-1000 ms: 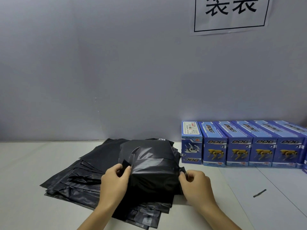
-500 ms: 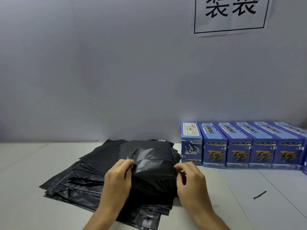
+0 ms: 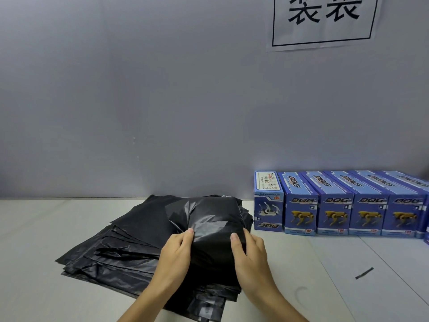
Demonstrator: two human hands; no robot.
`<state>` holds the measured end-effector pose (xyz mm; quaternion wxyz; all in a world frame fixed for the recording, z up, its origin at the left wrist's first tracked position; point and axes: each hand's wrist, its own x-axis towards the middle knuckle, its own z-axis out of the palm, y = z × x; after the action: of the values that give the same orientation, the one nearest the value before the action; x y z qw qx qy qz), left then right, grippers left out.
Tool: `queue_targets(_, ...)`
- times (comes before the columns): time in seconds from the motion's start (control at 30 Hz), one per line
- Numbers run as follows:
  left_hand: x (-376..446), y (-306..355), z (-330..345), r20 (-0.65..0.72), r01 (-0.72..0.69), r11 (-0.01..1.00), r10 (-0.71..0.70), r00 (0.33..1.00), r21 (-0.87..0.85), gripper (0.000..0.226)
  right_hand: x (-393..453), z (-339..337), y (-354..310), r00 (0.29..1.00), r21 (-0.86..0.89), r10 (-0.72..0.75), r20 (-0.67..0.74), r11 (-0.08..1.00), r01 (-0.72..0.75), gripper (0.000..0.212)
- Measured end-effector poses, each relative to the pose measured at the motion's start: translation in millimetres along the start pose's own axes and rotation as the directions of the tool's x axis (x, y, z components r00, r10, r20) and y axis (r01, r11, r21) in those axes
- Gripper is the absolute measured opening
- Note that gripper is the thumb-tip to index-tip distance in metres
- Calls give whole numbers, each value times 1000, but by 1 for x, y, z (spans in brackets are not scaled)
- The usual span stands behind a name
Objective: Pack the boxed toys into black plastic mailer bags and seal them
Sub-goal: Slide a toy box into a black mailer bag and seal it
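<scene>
From the head view, your filled mailer bag point(image 3: 209, 228) sits on top of the stack of empty mailer bags point(image 3: 120, 247), and that stack is your landmark here. Your left hand point(image 3: 173, 254) is on the bag's left side, fingers point(image 3: 189, 232) held together and laid flat on the folded flap; your right hand point(image 3: 249, 252) mirrors it on the right side, thumb on top and fingers wrapped at the bag's edge, pressing rather than pinching. You look to be sealing, so run both thumbs outward along the flap, firm and even, so the strip bonds end to end with no wrinkle trapped. Keep the boxed shape underneath square, since slick film slides. Mind that you press only this flap and not the empty bags beneath. Right of the stack, against the wall, the row of blue toy boxes point(image 3: 336, 205) waits on the surface point(image 3: 34, 228). Farther right lies a small dark strip point(image 3: 364, 273).
</scene>
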<state>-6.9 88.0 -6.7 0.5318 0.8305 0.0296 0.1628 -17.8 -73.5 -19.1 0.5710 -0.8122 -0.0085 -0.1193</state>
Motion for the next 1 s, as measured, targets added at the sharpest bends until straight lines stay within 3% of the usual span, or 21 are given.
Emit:
queue_targets(0.13, -3, 1, 1, 8, -48, 998, 49, 999, -45, 37, -4, 1, -8, 998, 56, 14, -67, 998, -10, 58)
queue_targets(0.23, -13, 10, 8, -13, -107, 989, 106, 994, -106, 27, -7, -8, -21, 984, 213, -55, -168, 973, 91, 42)
queue_targets(0.3, -20, 21, 13, -20, -141, 968, 140, 990, -208, 13, -11, -15, -31, 970, 337, -82, -228, 928, 157, 39)
queue_targets(0.47, -30, 48, 21, 119, -186, 858, 273, 954, -479, 19, -7, -40, -37, 930, 544, -60, -363, 797, 264, 27)
queue_targets(0.67, -30, 75, 51, 195, -181, 800, 346, 918, -572, 21, 14, -89, -28, 885, 544, -7, -466, 786, 292, 13)
queue_targets(0.77, -29, 77, 67, 185, -272, 816, 412, 892, -510, 22, 22, -122, -23, 881, 553, 48, -470, 794, 252, 11)
queue_targets(0.87, -22, 60, 70, 51, -385, 843, 434, 900, -375, 30, 31, -156, -16, 899, 616, 133, -416, 769, 171, 12)
queue_targets(0.93, -10, 40, 62, -38, -435, 878, 437, 899, -200, 29, 35, -180, -12, 926, 634, 150, -345, 766, 112, 21)
queue_targets(1.0, 4, 19, 53, -39, -438, 899, 437, 899, -17, 27, 35, -208, -13, 955, 625, 153, -255, 780, 42, 34)
